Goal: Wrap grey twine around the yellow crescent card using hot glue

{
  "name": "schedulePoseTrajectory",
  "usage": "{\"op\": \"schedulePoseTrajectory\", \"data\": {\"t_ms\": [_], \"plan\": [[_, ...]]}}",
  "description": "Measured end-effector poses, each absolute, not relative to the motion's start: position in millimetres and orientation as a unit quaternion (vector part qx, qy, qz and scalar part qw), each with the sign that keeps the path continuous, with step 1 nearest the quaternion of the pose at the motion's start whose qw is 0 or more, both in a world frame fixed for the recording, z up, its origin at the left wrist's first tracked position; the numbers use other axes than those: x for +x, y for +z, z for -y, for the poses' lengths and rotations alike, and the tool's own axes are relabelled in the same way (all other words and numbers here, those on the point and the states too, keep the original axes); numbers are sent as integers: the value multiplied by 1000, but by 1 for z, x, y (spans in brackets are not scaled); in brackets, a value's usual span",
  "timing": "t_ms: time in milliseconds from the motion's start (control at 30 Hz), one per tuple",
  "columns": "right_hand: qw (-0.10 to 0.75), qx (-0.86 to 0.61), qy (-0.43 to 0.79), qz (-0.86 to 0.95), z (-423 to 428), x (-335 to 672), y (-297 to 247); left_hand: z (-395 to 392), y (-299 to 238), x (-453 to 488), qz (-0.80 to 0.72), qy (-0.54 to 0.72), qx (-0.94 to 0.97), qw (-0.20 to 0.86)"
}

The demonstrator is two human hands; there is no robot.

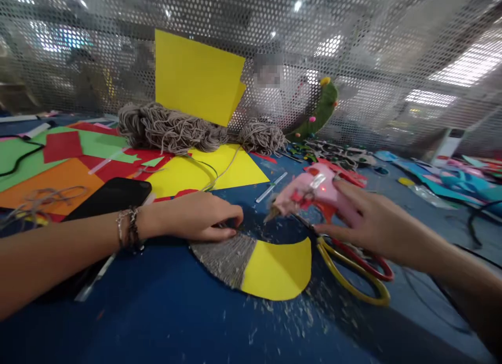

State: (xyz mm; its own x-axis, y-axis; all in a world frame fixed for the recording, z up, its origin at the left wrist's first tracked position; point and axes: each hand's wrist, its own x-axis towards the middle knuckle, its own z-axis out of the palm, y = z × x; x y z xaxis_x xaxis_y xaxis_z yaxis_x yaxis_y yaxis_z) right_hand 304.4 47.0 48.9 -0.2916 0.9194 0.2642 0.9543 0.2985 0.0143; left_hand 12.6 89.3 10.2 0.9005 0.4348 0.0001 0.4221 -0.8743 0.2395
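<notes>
Left hand: fingers curled, thumb near the forefinger, resting at the crescent's left end; I cannot tell whether it pinches any twine.
Right hand: closed around the glue gun's handle.
Glue gun: in the right hand, blurred, a red light showing; long axis roughly left to right, nozzle aimed left and down towards the left hand, apart from the crescent.
Crescent: yellow card, between the hands and nearer the wearer; its long axis runs left to right, bowed towards the wearer, grey twine covering the left part, the bare tip turned up on the right.
Scissors: just below the right hand, handles towards the wearer.
Clear packet: beyond the right hand; contents too small to tell.
Hanks: grey, beyond the left hand, near a propped yellow sheet.
Table: blue, pale flecks between the hands.
Room: perforated screen beyond both hands, lights behind it.
</notes>
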Motion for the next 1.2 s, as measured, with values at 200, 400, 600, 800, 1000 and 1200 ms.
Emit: {"op": "schedulePoseTrajectory", "data": {"t_ms": [200, 400, 600, 800, 1000, 1200], "plan": [[86, -566, 18, 820, -36, 293, 13, -92, 1, 13, -203, 51, 971, 112], [84, -531, -17, 843, -33, 294, 7, -91, 1, 14, -195, 68, 970, 131], [119, -491, -61, 861, -30, 287, 5, -91, 1, 14, -192, 84, 967, 144], [118, -486, -67, 864, -27, 285, 4, -91, 0, 14, -191, 91, 966, 152], [111, -492, -52, 862, -29, 286, 2, -91, 2, 15, -195, 96, 963, 157], [105, -481, -54, 869, -28, 287, 1, -92, 1, 15, -195, 99, 963, 158]]}}
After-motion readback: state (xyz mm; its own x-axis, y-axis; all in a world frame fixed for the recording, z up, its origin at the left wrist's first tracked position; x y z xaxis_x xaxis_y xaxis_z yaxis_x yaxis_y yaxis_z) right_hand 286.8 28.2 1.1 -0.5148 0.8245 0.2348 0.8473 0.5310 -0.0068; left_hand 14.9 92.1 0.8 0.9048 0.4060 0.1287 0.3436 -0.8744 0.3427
